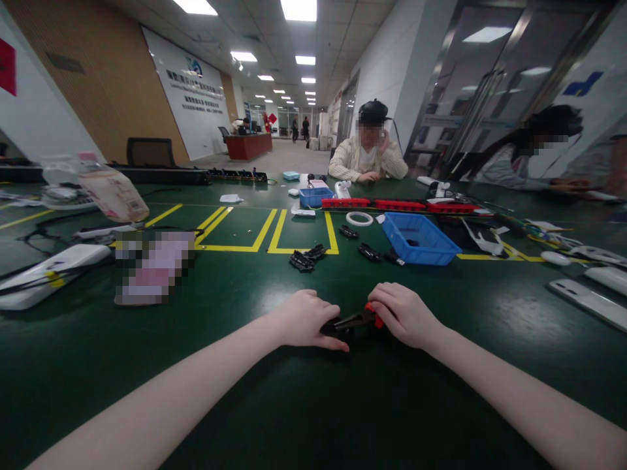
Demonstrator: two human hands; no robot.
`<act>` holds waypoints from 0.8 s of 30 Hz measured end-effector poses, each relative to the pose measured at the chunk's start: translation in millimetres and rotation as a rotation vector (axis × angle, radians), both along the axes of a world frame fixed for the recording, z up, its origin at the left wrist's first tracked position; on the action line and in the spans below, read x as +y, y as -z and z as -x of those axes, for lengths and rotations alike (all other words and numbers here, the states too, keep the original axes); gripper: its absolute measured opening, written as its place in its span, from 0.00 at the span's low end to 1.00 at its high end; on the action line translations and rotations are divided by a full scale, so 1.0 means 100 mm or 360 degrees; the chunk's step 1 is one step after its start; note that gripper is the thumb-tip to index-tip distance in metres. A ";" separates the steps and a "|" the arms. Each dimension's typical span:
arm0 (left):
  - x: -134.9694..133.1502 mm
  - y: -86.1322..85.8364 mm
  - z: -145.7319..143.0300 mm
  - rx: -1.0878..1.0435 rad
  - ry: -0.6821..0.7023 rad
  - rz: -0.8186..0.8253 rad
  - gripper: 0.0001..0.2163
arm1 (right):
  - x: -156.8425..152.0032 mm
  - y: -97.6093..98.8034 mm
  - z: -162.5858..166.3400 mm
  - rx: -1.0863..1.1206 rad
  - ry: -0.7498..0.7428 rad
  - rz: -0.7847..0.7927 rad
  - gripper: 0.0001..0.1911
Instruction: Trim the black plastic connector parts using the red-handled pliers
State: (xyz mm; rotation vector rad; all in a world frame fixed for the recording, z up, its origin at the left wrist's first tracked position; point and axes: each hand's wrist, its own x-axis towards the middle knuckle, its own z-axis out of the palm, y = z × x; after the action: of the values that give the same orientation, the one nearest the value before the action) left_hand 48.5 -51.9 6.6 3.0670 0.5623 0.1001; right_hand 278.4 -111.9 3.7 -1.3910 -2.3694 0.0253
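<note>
My left hand [307, 318] and my right hand [400, 313] meet low on the green table [313, 405], both closed on a small black plastic part [349, 324]. A red piece [373, 314] shows at the right hand's fingertips, touching the black part. Several more black parts [304, 258] lie just beyond the hands near the yellow floor-tape lines.
A blue tray [417, 239] stands beyond my right hand, a white tape ring [359, 219] and red strips [399, 205] behind it. White housings [588, 297] lie at right, a white device [46, 274] and a bottle [112, 192] at left. Two people sit across the table.
</note>
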 end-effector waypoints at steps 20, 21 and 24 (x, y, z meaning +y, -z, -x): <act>-0.02 0.02 -0.03 -0.0055 -0.0382 0.0000 0.24 | 0.04 0.04 0.04 -0.0024 0.0166 0.0007 0.17; -0.02 0.02 -0.03 -0.0057 -0.0379 0.0009 0.24 | 0.04 0.04 0.05 -0.0021 0.0166 0.0006 0.17; -0.01 0.02 -0.03 -0.0071 -0.0371 0.0020 0.24 | 0.03 0.04 0.08 -0.0004 0.0160 0.0004 0.17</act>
State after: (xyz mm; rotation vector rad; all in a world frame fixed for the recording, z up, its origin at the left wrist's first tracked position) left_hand 51.6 -52.9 4.8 2.9656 0.9110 0.1669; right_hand 270.2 -109.0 -0.5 -1.5103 -2.2994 -0.0012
